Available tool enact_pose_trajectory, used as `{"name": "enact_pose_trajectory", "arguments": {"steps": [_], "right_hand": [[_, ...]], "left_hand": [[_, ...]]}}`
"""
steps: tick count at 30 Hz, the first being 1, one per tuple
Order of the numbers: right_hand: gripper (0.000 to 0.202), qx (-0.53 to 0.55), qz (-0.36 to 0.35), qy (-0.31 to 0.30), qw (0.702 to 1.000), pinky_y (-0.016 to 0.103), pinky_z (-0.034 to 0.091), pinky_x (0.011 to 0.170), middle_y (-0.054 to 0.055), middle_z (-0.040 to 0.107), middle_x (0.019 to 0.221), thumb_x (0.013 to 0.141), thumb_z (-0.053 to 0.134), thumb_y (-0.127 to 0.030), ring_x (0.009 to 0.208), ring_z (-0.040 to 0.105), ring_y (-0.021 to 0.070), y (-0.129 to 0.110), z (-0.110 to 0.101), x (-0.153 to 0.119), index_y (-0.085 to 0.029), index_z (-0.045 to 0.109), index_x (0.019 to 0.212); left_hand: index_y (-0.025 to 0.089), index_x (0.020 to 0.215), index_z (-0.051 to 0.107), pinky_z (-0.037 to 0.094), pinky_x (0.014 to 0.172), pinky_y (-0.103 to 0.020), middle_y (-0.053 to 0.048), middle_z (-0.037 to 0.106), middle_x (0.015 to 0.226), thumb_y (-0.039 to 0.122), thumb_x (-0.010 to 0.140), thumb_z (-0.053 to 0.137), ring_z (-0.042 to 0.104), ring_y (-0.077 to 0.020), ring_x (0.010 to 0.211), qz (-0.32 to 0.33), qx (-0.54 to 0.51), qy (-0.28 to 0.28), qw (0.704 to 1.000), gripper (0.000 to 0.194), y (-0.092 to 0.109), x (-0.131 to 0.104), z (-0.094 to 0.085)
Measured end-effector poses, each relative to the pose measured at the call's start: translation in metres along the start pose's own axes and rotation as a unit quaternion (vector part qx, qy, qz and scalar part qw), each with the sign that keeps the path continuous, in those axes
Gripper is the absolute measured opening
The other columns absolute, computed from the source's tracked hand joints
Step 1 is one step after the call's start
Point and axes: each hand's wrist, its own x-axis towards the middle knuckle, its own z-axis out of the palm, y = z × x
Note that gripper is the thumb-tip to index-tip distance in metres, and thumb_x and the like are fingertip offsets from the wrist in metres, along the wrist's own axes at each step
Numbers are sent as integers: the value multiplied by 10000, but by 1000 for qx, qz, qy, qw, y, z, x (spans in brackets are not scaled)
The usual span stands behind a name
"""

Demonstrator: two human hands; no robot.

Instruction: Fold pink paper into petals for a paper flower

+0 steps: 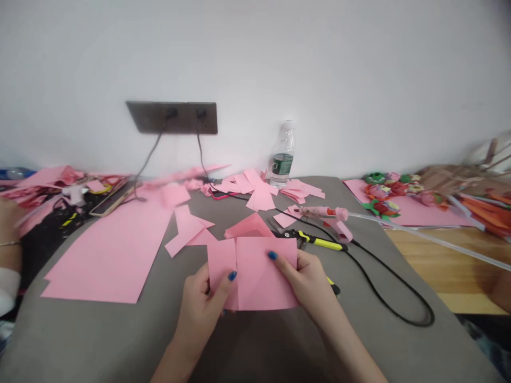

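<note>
Through my feed I see the left hand pinching one side of the pink paper and the right hand clamped on the other, thumbs on top, holding it above the near part of the table. A line runs down it near the left thumb, fold or cut I can't tell; the pliers and glue gun lie beyond, to the right.

White wall, dark socket panel on it; grey table, wooden surface right
</note>
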Motion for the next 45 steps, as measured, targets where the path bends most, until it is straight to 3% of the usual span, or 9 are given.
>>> {"name": "enact_pose_trajectory", "arguments": {"steps": [3, 10, 15, 18, 24, 31, 37, 41, 45], "right_hand": [[412, -15, -38, 33, 999, 260, 343, 470, 21, 529, 553, 703, 658, -541, 542, 443, 158, -4, 1, -1, -169, 586, 543], [396, -17, -49, 47, 998, 258, 347, 442, 23, 522, 548, 702, 685, -516, 514, 445, 156, -8, 1, -5, -169, 590, 538], [383, -4, -43, 136, 990, 277, 370, 437, 39, 593, 535, 664, 734, -535, 506, 484, 183, -9, -16, -1, -178, 647, 555], [363, -15, -44, 143, 989, 297, 381, 452, 49, 635, 553, 671, 765, -515, 515, 512, 205, -4, -31, 3, -192, 657, 547], [403, 20, -20, 82, 996, 285, 394, 493, 42, 678, 617, 760, 720, -567, 553, 560, 209, 13, -35, 8, -179, 695, 653], [370, 129, 1, -92, 987, 289, 515, 643, 28, 713, 777, 694, 830, -463, 741, 656, 218, 18, -15, 11, -196, 681, 902], [168, -15, -37, -18, 999, 275, 430, 543, -24, 593, 636, 785, 665, -376, 557, 539, 175, 26, 0, 10, -240, 575, 826], [93, -212, -131, 55, 967, 306, 395, 615, 26, 614, 719, 809, 574, -284, 628, 547, 206, 24, -9, 8, -239, 654, 794], [169, -277, -143, 44, 949, 309, 380, 618, 51, 638, 732, 819, 543, -299, 679, 569, 235, 22, -16, 12, -239, 680, 739]], "left_hand": [[191, 709, 613, 371, 334, -187, 46, 572, 403, 458, 890, 621, 534, -122, 316, -9, -31, -28, 999, 322, -2, 0, 1], [186, 711, 613, 403, 342, -184, 67, 545, 394, 392, 896, 631, 545, -116, 307, 21, -32, 3, 999, 278, -4, -2, 3], [207, 661, 549, 417, 333, -189, 73, 518, 395, 400, 881, 670, 517, -112, 318, 6, -65, 151, 986, 317, -11, -1, -7], [210, 655, 541, 391, 315, -183, 74, 502, 389, 421, 862, 693, 490, -107, 315, 2, -68, 189, 980, 333, -12, 6, -21], [206, 703, 542, 385, 342, -174, 62, 518, 434, 498, 909, 611, 493, -104, 364, -28, -34, 123, 991, 365, -4, 14, -34], [212, 761, 537, 416, 418, -170, 64, 548, 508, 493, 945, 560, 513, -98, 445, -11, -53, 72, 996, 336, -8, 16, -31], [206, 798, 567, 411, 410, -190, 55, 557, 510, 505, 923, 577, 525, -114, 441, -22, -57, 30, 998, 325, -12, 18, -31], [199, 898, 593, 425, 428, -211, 44, 581, 529, 481, 935, 558, 548, -138, 472, -35, -45, -9, 998, 286, -13, 18, -32], [205, 877, 578, 430, 447, -229, 22, 615, 579, 435, 914, 565, 546, -150, 499, -28, -39, -59, 997, 233, -12, 21, -29]]}}
